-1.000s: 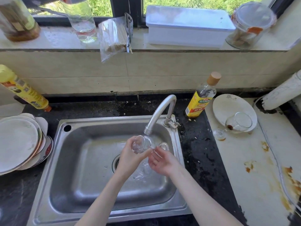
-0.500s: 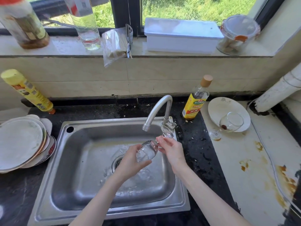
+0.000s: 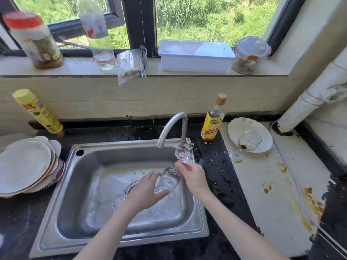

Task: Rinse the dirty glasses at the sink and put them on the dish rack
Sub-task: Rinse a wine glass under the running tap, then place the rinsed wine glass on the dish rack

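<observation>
Hands hold one wine glass [image 3: 170,180] upside down over the steel sink [image 3: 75,184]. Left hand [image 3: 145,192] cups its bowl; right hand [image 3: 193,176] seems to pinch the stem. Another dirty glass [image 3: 248,141] lies far right.

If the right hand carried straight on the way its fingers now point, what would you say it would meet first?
Probably the tap's base: the right hand, pinching the wine glass by its stem, points up and slightly left toward it, though depth is unclear.
</observation>
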A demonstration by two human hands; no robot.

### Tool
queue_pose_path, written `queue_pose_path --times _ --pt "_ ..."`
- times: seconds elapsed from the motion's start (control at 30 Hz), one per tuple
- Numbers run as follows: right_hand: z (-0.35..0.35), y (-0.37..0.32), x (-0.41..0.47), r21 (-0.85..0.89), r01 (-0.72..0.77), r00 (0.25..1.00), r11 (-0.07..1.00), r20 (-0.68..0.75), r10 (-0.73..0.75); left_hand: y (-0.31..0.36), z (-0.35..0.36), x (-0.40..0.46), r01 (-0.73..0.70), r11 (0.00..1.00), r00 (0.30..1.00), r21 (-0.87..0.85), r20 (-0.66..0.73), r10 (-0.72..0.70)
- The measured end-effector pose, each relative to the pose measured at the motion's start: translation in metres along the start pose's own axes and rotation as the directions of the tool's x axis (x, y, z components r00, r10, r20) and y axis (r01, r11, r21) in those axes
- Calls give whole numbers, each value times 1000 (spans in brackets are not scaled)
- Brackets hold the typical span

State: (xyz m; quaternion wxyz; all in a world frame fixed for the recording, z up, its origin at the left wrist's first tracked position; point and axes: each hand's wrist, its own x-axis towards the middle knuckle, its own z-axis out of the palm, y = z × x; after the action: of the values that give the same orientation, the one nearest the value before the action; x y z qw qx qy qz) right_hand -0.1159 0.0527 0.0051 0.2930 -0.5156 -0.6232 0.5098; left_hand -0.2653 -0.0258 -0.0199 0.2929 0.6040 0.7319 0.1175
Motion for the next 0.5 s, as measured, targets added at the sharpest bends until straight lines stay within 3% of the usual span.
queue_pose_path --times 0.13,0.27,0.5 --pt "-19 9 -13 -93 10 1000 996 -8 -11 0 0 -17 -8 987 994 160 -107 26" --pt "-44 10 -29 -158 37 999 987 -19 -41 15 -3 -28 -89 967 964 237 -224 143" --pt "-85 1 -90 -88 33 960 996 -275 -57 47 -5 -36 -377 863 884 336 -147 443"
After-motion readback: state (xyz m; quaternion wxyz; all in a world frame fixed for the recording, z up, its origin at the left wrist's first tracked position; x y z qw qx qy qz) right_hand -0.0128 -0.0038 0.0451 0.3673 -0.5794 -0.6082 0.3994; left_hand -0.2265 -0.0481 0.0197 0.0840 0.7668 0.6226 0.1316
